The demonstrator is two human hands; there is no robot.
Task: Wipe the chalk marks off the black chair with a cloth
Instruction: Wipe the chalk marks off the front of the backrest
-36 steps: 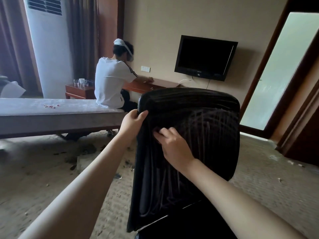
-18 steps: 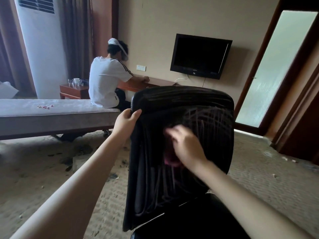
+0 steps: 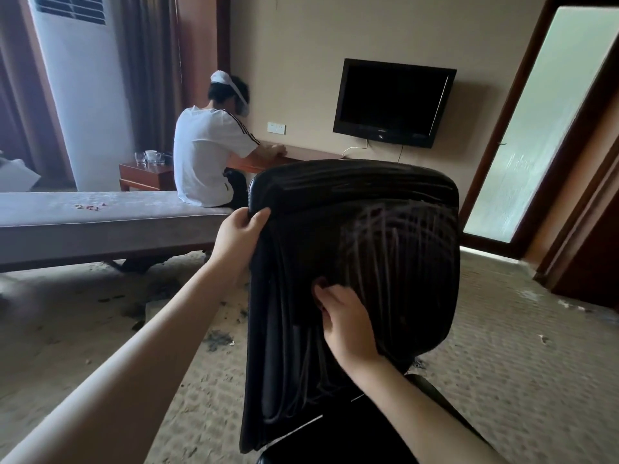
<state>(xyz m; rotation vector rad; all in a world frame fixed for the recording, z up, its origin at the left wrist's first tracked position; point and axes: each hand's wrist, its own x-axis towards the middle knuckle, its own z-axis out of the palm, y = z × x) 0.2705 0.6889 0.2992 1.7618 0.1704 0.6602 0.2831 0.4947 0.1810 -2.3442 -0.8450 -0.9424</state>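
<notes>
Head view: left hand (image 3: 242, 236) grips the top left corner of the black chair (image 3: 351, 192) backrest, fingers and thumb curled round the edge, bracing it. Right hand (image 3: 346, 324) is pressed on the backrest at mid-height, fingers (image 3: 326, 293) close together and bent over a dull reddish scrap at their tips, likely the cloth (image 3: 317, 283) — most of it hidden under the palm. Chalk marks (image 3: 388, 249), a pale crisscross scribble, lie up and right of those fingertips, just beside them, filling the upper right of the backrest; fainter lines run lower left. Step looks like wiping. To do it well: hold the corner firm so the back doesn't swing, press flat, sweep up-right through the scribble in overlapping strokes — refold the cloth when dusty
</notes>
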